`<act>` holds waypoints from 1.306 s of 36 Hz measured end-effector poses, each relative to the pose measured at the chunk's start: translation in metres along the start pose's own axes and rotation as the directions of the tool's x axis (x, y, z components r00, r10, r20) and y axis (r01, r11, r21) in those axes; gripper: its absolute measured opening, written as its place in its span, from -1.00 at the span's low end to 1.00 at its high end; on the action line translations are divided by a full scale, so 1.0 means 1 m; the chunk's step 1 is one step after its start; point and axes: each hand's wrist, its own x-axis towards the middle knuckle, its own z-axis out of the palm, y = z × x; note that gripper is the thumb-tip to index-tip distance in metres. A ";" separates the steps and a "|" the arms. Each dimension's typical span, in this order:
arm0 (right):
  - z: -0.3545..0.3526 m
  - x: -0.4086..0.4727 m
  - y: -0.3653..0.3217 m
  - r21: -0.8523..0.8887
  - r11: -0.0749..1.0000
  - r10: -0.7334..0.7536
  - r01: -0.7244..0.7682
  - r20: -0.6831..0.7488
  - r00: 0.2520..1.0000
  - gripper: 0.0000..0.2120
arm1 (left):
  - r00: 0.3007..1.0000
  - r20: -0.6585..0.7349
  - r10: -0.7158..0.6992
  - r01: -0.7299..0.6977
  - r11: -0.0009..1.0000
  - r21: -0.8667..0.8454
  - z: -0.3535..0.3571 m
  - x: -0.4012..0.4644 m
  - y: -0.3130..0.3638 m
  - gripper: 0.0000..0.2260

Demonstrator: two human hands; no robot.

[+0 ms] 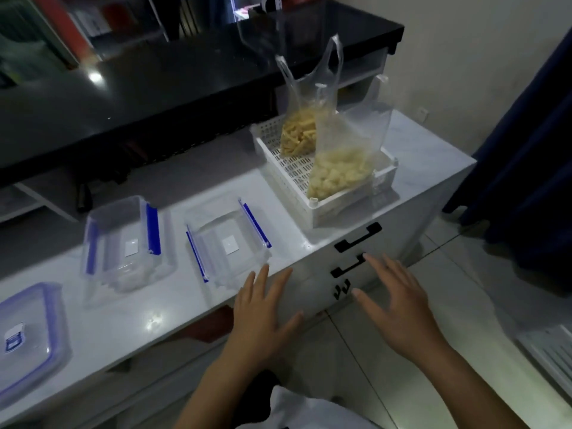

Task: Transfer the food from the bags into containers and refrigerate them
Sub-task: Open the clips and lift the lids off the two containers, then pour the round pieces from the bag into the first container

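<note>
Two clear plastic bags stand in a white slotted basket (322, 209) at the right end of the white counter: the far bag (298, 134) holds yellow strips, the near bag (340, 171) holds pale chunks. Two empty clear containers with blue clips sit on the counter, one in the middle (227, 243), one further left (123, 246). A clear lid with a blue rim (28, 339) lies at the far left. My left hand (263, 317) hovers flat at the counter's front edge, below the middle container. My right hand (399, 305) hovers spread in front of the drawers. Both hold nothing.
White drawers with black handles (357, 236) sit under the basket. A black glossy desk (185, 82) with books rises behind the counter. A dark blue curtain (526, 156) hangs on the right. A white ridged panel (551, 351) lies on the tiled floor.
</note>
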 end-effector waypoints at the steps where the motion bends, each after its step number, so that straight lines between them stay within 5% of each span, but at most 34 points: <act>1: -0.008 0.004 0.001 0.010 1.000 -0.004 0.005 -0.007 1.000 -0.39 | 1.000 -0.001 0.015 -0.015 1.000 -0.002 -0.002 0.003 0.007 -0.31; 9: -0.061 0.063 0.003 0.084 0.995 -0.046 0.055 -0.103 0.994 -0.40 | 0.976 -0.172 0.132 -0.141 0.989 -0.040 -0.064 0.070 0.041 -0.29; 19: -0.116 0.154 -0.014 0.160 0.983 -0.060 0.087 -0.164 0.985 -0.36 | 0.895 -0.284 0.343 -0.302 0.937 0.178 -0.177 0.234 0.083 -0.10; 25: -0.133 0.200 -0.027 0.257 0.961 -0.063 0.102 -0.156 0.986 -0.37 | 0.875 0.035 0.482 -0.472 0.837 0.278 -0.221 0.311 0.125 -0.08; 32: -0.122 0.230 -0.037 0.436 0.891 -0.103 0.128 -0.082 0.991 -0.52 | 0.748 0.364 0.555 -0.652 0.717 0.248 -0.226 0.351 0.168 -0.19; 38: -0.121 0.242 -0.043 0.461 0.874 -0.202 0.152 0.060 0.978 -0.57 | 0.674 0.500 0.543 -0.717 0.644 0.267 -0.218 0.369 0.208 -0.12; 40: -0.122 0.246 -0.040 0.477 0.868 -0.216 0.136 0.116 0.969 -0.54 | 0.671 0.521 0.527 -0.723 0.622 0.302 -0.217 0.374 0.215 -0.26; 43: -0.128 0.253 -0.034 0.452 0.880 -0.254 0.146 0.188 0.949 -0.48 | 0.667 0.562 0.490 -0.722 0.611 0.325 -0.216 0.377 0.221 -0.71; 47: -0.141 0.264 -0.023 0.514 0.851 -0.290 0.106 0.292 0.911 -0.48 | 0.680 0.557 0.477 -0.696 0.660 0.284 -0.218 0.374 0.223 -0.91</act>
